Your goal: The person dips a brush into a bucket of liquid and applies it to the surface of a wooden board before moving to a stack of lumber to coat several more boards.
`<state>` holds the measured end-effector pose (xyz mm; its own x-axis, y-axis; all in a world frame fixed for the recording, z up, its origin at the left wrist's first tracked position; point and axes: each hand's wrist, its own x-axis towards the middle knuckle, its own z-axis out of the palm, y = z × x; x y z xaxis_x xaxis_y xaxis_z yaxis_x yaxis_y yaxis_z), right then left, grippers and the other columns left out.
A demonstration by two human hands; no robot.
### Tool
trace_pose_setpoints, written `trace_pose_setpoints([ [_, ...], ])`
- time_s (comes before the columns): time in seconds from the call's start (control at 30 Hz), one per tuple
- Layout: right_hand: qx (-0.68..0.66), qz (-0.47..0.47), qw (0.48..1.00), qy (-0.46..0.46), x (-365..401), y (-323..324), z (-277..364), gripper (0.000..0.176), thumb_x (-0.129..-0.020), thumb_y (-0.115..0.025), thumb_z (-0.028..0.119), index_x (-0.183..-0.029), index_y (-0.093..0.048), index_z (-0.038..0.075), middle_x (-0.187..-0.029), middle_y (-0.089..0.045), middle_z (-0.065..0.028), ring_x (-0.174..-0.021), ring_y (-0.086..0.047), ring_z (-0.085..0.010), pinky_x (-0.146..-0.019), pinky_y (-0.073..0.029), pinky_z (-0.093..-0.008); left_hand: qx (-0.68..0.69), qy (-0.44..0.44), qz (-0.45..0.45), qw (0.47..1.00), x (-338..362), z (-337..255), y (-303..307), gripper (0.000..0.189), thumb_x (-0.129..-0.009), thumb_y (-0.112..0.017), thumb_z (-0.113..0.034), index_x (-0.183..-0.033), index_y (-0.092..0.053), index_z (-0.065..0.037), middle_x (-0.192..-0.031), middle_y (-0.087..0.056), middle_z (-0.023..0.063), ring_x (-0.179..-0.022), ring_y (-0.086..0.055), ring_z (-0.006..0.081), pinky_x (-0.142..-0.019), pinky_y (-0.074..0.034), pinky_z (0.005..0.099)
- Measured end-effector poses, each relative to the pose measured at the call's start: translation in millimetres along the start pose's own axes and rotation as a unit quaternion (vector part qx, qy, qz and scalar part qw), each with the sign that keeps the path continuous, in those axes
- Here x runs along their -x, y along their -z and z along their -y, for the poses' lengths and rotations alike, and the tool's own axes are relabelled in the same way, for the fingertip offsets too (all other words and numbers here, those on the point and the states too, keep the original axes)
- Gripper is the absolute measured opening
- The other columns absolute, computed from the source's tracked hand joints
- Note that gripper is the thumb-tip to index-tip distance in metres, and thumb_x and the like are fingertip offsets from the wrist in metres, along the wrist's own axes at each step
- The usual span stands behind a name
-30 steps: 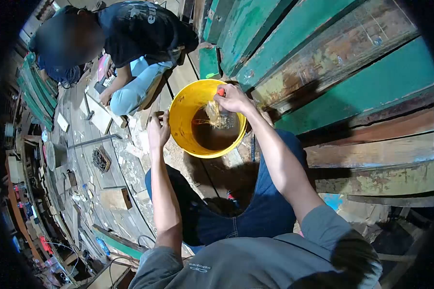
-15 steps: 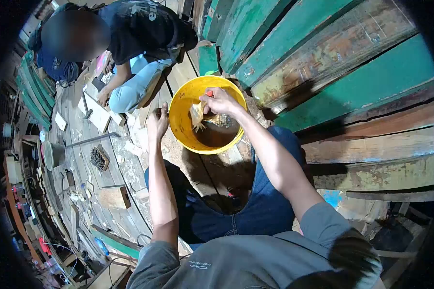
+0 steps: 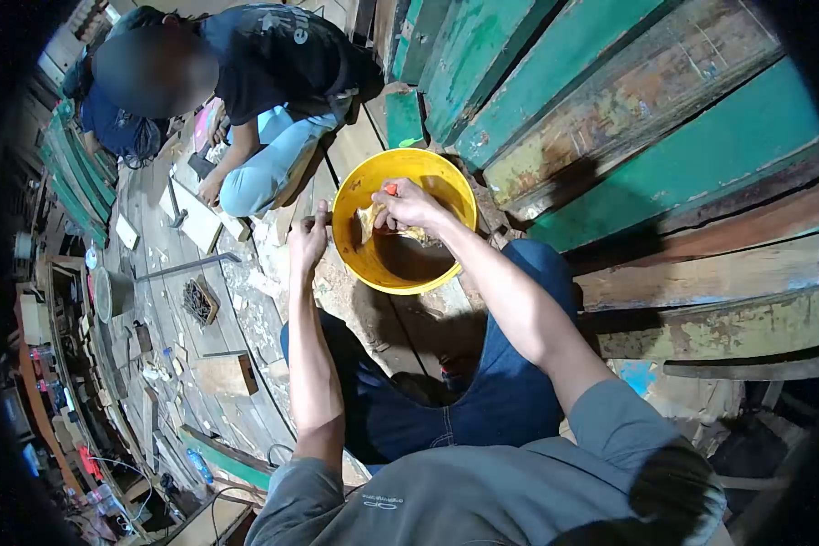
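While a brush hangs inside a yellow bucket holding brown contents, the right hand wraps its fingers around the handle | left hand, fingers part-curled, just beside the rim, any hold impossible to tell | co-worker sits beyond, near green-painted timbers

Yellow bucket, mouth up, dark-stained inside, with brown contents and a tan, orange-ended brush within.
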<state>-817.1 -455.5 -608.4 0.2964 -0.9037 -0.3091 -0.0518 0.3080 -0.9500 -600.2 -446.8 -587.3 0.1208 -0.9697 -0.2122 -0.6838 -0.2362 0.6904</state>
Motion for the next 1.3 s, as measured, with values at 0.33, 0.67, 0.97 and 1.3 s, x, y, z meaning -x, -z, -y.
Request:
trace_pose_setpoints([
  [0.33, 0.293, -0.031, 0.934, 0.204, 19.3, 17.1, 16.3, 0.018, -0.087, -0.055, 0.02, -0.093, -0.056, 0.004, -0.077, -0.066, -0.0153, -0.068, -0.063, -0.0292, -0.061, -0.049, -0.0398, -0.036, -0.035, -0.04, 0.998, -10.4, 11.8, -7.7, 0.054, -0.09, -0.046, -0.05, -0.096, -0.068, -0.002, -0.091, -0.066, 0.0195, -0.093, -0.062, 0.0304, -0.085, -0.044, 0.0366],
  [0.67, 0.454, -0.108, 0.837, 0.284, 34.3, 24.9, 16.7, 0.044, -0.075, -0.049, -0.002, -0.116, -0.059, 0.013, -0.099, -0.065, -0.0151, -0.093, -0.062, -0.0311, -0.079, -0.05, -0.0421, -0.093, -0.062, -0.11, 0.988, -11.2, -5.7, -19.8, 0.046, -0.087, -0.051, -0.046, -0.096, -0.068, -0.004, -0.087, -0.066, 0.0189, -0.085, -0.064, 0.0323, -0.077, -0.047, 0.0371],
  [0.97, 0.241, -0.213, 0.906, 0.275, 70.2, 67.4, 43.7, 0.022, -0.088, -0.056, 0.023, -0.094, -0.054, 0.002, -0.072, -0.06, -0.0187, -0.067, -0.061, -0.0304, -0.06, -0.045, -0.0389, -0.03, -0.162, -0.227, 0.96, -17.5, -21.9, -31.2, 0.041, -0.088, -0.055, -0.036, -0.09, -0.063, 0.005, -0.083, -0.065, 0.0216, -0.076, -0.063, 0.0339, -0.067, -0.048, 0.0381],
  [1.3, -0.436, -0.068, 0.876, 0.197, 99.7, 135.3, 39.4, 0.017, -0.091, -0.051, 0.025, -0.1, -0.052, 0.01, -0.092, -0.066, -0.0139, -0.071, -0.063, -0.0175, -0.048, -0.041, -0.0247, -0.004, -0.179, -0.23, 0.957, -18.9, -38.9, -39.9, 0.042, -0.09, -0.052, -0.036, -0.088, -0.06, 0.005, -0.083, -0.063, 0.0217, -0.073, -0.059, 0.035, -0.067, -0.045, 0.0404],
])
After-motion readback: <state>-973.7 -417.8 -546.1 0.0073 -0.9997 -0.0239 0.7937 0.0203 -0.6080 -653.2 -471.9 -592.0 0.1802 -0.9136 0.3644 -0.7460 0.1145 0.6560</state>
